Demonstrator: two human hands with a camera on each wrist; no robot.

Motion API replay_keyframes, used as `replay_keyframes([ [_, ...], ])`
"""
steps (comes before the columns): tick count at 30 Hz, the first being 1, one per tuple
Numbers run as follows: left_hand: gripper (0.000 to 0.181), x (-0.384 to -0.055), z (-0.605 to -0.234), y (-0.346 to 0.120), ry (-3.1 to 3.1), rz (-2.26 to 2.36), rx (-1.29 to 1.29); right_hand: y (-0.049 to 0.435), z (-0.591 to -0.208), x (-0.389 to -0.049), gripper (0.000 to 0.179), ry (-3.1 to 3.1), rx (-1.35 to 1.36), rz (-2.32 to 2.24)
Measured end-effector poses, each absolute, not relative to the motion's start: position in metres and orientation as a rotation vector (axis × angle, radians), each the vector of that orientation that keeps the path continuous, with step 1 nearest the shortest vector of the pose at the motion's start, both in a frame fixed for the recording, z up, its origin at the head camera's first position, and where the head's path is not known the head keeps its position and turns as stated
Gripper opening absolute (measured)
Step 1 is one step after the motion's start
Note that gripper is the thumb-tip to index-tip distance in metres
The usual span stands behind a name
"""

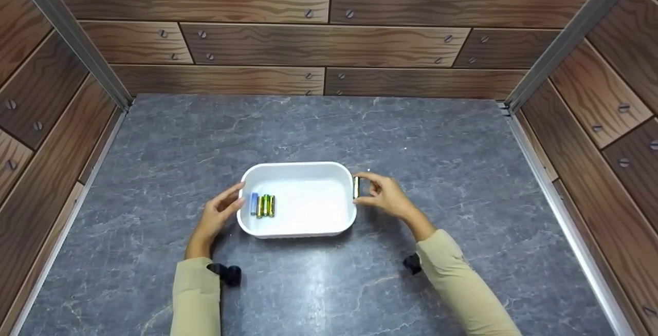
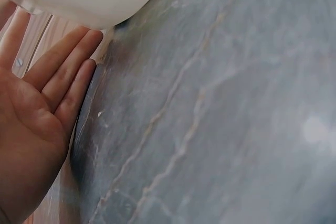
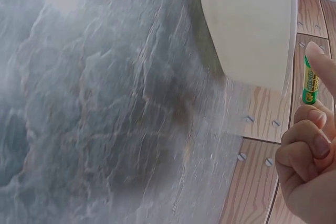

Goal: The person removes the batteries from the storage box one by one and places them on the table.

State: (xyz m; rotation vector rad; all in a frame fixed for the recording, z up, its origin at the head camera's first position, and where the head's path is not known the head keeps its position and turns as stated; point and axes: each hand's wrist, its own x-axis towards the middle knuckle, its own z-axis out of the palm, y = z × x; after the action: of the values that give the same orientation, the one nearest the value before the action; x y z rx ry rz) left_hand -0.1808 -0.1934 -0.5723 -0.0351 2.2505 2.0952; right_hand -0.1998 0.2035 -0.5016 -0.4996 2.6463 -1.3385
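A white plastic tub (image 1: 308, 228) with rounded corners stands on the grey marbled surface. Inside it, at the left end, a blue battery (image 1: 254, 204) lies beside three green and gold batteries (image 1: 266, 206) in a row. My left hand (image 1: 218, 212) is at the tub's left end, fingertips and thumb at the rim; the left wrist view shows its fingers (image 2: 68, 72) mostly straight against the tub's outer wall. Just outside the right end, my right hand (image 1: 383, 194) pinches another battery (image 3: 310, 81), green and yellow, by its two ends between thumb and forefinger. Its other fingers are curled.
Wood-patterned panels (image 1: 257, 43) rise behind the surface and along both sides. Metal edge strips (image 1: 550, 187) run up the corners and along the sides. A small black device (image 1: 226, 274) sits at the left wrist, another (image 1: 412, 263) at the right.
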Motion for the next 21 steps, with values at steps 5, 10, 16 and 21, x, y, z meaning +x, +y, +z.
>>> replay_keyframes([
  [5,0.045,-0.181,-0.573,-0.194,2.246,2.102,-0.018,0.211,-0.505,-0.2,0.059,2.639,-0.495,-1.355],
  [10,0.045,-0.18,-0.572,-0.193,2.236,2.115,-0.024,0.218,-0.512,-0.2,0.059,2.646,-0.485,-1.348],
  [16,0.045,-0.182,-0.572,-0.194,2.239,2.109,-0.018,0.224,-0.521,-0.199,0.06,2.633,-0.453,-1.307],
  [21,0.045,-0.181,-0.574,-0.195,2.246,2.116,-0.002,0.225,-0.528,-0.199,0.059,2.623,-0.457,-1.249],
])
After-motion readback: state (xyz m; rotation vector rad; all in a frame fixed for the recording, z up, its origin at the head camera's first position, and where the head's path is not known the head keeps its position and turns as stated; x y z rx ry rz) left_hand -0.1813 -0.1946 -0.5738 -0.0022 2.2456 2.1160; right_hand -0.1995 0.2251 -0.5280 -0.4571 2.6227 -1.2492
